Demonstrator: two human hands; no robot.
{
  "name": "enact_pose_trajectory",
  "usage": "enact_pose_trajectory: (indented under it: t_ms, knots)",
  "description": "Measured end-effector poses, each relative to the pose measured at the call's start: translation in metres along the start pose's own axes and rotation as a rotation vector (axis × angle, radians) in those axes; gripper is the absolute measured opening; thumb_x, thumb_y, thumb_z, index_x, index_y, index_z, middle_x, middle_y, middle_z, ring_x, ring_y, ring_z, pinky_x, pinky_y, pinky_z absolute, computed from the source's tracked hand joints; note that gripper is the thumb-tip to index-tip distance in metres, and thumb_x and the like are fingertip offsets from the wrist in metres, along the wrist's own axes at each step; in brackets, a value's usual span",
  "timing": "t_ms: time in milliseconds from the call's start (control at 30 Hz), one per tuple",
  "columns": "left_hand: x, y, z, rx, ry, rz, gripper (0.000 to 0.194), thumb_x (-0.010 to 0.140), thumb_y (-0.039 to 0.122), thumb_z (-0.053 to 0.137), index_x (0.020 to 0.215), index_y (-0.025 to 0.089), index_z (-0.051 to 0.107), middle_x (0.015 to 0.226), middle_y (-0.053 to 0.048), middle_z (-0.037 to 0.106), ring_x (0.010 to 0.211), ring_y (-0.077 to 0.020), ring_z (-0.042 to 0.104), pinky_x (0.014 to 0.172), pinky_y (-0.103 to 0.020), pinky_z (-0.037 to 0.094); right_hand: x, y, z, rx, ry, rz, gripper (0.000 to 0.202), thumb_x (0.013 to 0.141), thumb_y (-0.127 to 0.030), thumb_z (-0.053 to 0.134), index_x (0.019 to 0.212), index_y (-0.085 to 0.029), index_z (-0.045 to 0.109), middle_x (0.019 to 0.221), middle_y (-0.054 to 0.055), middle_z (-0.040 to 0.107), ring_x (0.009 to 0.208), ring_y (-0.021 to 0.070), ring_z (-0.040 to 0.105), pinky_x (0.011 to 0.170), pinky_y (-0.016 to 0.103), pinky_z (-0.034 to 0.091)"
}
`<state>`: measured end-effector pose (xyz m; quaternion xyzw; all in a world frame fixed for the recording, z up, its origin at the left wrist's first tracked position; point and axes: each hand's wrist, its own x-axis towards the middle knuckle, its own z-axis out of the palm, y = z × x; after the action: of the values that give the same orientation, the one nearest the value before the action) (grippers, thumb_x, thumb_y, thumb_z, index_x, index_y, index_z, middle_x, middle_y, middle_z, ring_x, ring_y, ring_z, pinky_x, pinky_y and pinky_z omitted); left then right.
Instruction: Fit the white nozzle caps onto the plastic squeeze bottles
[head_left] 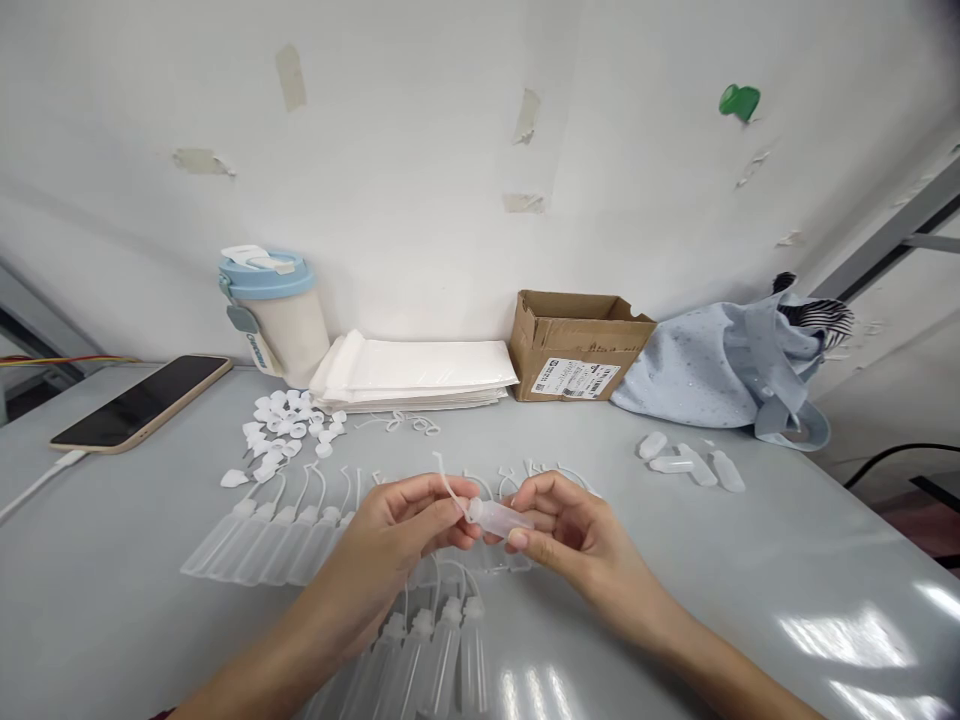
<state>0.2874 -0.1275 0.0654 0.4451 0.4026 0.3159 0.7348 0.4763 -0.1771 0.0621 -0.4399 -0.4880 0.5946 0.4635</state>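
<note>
Over the middle of the table, both hands hold one small translucent plastic bottle (501,518), lying nearly level. My left hand (405,515) is closed in a pinch at its neck, where a thin white cord (444,473) sticks up from the cap. The thumb and fingers of my right hand (581,530) grip the bottle's body from the other end. Behind and left of the hands lies a row of similar corded bottles (277,545), partly hidden by my left hand. Another group of corded bottles (446,650) lies nearer, below my left wrist.
White caps (279,425) are heaped at the left, near loose cords (405,424). Several bottles without cords (697,465) lie at right. Along the wall stand a cup (281,320), white packets (427,370), a cardboard box (581,350) and a blue bag (697,360). A phone (142,405) lies far left.
</note>
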Motion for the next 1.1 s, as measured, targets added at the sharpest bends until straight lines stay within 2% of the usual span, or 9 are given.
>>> enact_pose_trajectory:
  t_ms: [133,267,367,467,633,767,900,1000,1100]
  knots:
    - [-0.002,-0.001,0.002,0.066,-0.009,0.047,0.019,0.083,0.032,0.062,0.089,0.018,0.073,0.076,-0.002,0.071,0.077,-0.0164,0.063,0.079,-0.028,0.049,-0.001,-0.002,0.002,0.018,-0.040,-0.027,0.015,0.089,-0.028,0.061,0.093,-0.022,0.048,0.092,0.003,0.071,0.086,0.0156,0.067,0.079,0.031,0.049]
    - [-0.006,0.001,0.009,0.201,0.023,0.180,0.023,0.082,0.036,0.062,0.092,0.018,0.074,0.073,-0.002,0.069,0.074,-0.0176,0.062,0.073,-0.028,0.050,-0.003,-0.005,0.003,0.015,-0.045,-0.044,0.013,0.092,-0.030,0.057,0.093,-0.022,0.046,0.097,0.004,0.071,0.090,0.0163,0.068,0.080,0.032,0.050]
    - [-0.008,0.002,0.010,0.268,0.040,0.250,0.018,0.081,0.035,0.064,0.085,0.021,0.075,0.078,-0.002,0.066,0.076,-0.0173,0.061,0.071,-0.025,0.050,-0.004,-0.004,0.003,0.033,-0.065,-0.023,0.015,0.092,-0.031,0.057,0.094,-0.022,0.046,0.098,0.005,0.069,0.093,0.0177,0.068,0.082,0.033,0.050]
    - [-0.007,0.002,0.009,0.315,0.000,0.289,0.017,0.080,0.034,0.064,0.075,0.021,0.074,0.087,-0.003,0.065,0.081,-0.0192,0.060,0.071,-0.026,0.050,-0.005,-0.001,0.004,0.065,-0.089,-0.009,0.018,0.090,-0.032,0.060,0.094,-0.022,0.046,0.096,0.004,0.069,0.090,0.0179,0.069,0.082,0.034,0.050]
    - [-0.007,0.003,0.008,0.377,-0.063,0.289,0.021,0.083,0.035,0.061,0.072,0.022,0.073,0.085,-0.003,0.065,0.080,-0.0196,0.060,0.075,-0.029,0.048,-0.008,0.001,0.006,0.092,-0.156,-0.008,0.019,0.092,-0.033,0.057,0.099,-0.023,0.042,0.090,0.003,0.070,0.085,0.0172,0.069,0.080,0.036,0.049]
    - [-0.008,0.006,0.010,0.370,-0.111,0.235,0.025,0.084,0.036,0.059,0.067,0.022,0.071,0.077,-0.002,0.063,0.070,-0.0178,0.060,0.070,-0.028,0.048,-0.010,0.002,0.008,0.082,-0.189,-0.028,0.023,0.094,-0.031,0.054,0.109,-0.025,0.039,0.092,0.002,0.068,0.086,0.0169,0.068,0.079,0.036,0.049]
    - [-0.009,0.009,0.012,0.460,-0.186,0.264,0.032,0.089,0.034,0.052,0.064,0.021,0.068,0.070,-0.001,0.061,0.072,-0.0177,0.061,0.074,-0.028,0.048,-0.011,0.004,0.008,0.027,-0.201,-0.050,0.023,0.095,-0.028,0.052,0.116,-0.026,0.043,0.092,0.002,0.067,0.087,0.0155,0.067,0.082,0.035,0.048]
    - [-0.012,0.004,0.011,0.633,-0.116,0.371,0.031,0.091,0.033,0.048,0.070,0.022,0.067,0.077,-0.001,0.062,0.073,-0.0161,0.060,0.069,-0.024,0.048,-0.010,0.004,0.008,0.002,-0.161,-0.057,0.019,0.095,-0.027,0.052,0.114,-0.026,0.047,0.089,0.001,0.068,0.086,0.0147,0.065,0.083,0.033,0.047]
    - [-0.014,-0.005,0.010,0.789,0.020,0.533,0.017,0.090,0.032,0.052,0.096,0.025,0.066,0.093,-0.002,0.063,0.074,-0.0156,0.060,0.062,-0.023,0.049,-0.009,0.003,0.007,0.019,-0.103,-0.037,0.019,0.094,-0.028,0.054,0.112,-0.026,0.050,0.087,0.000,0.069,0.083,0.0139,0.065,0.083,0.033,0.046]
